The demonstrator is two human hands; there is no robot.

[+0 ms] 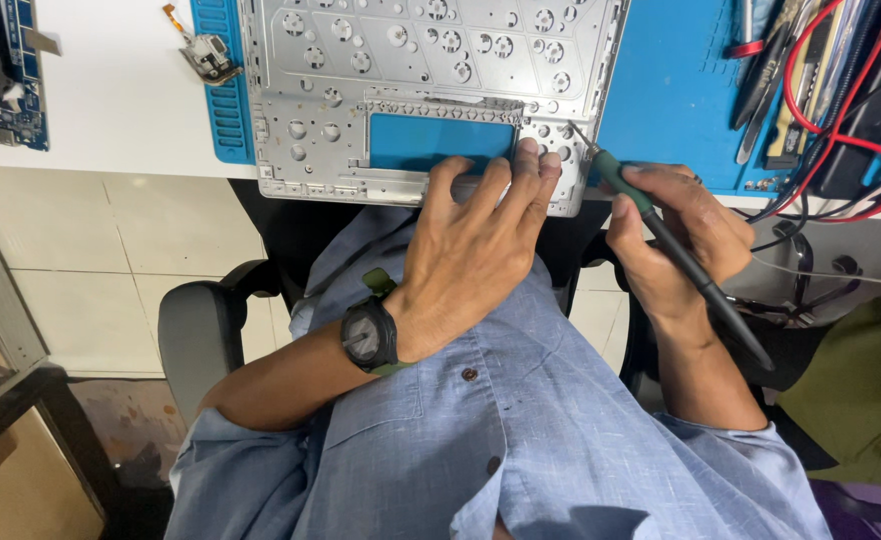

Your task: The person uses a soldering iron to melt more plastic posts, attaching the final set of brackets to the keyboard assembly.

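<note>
A blue circuit board lies at the desk's far left edge. A small metal part with an orange ribbon cable sits on the white desk beside the blue work mat's ridged left border. Red and black cables with hand tools crowd the right corner. A grey chair armrest shows below the desk's front edge

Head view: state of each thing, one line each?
Metal frame: lies flat on the blue mat, near edge overhanging the table.
Left hand: fingers pressed on the frame's near edge.
Right hand: shut on screwdriver.
Screwdriver: tilted, tip at the frame's right corner.
Circuit board: loose on the table, far left.
</note>
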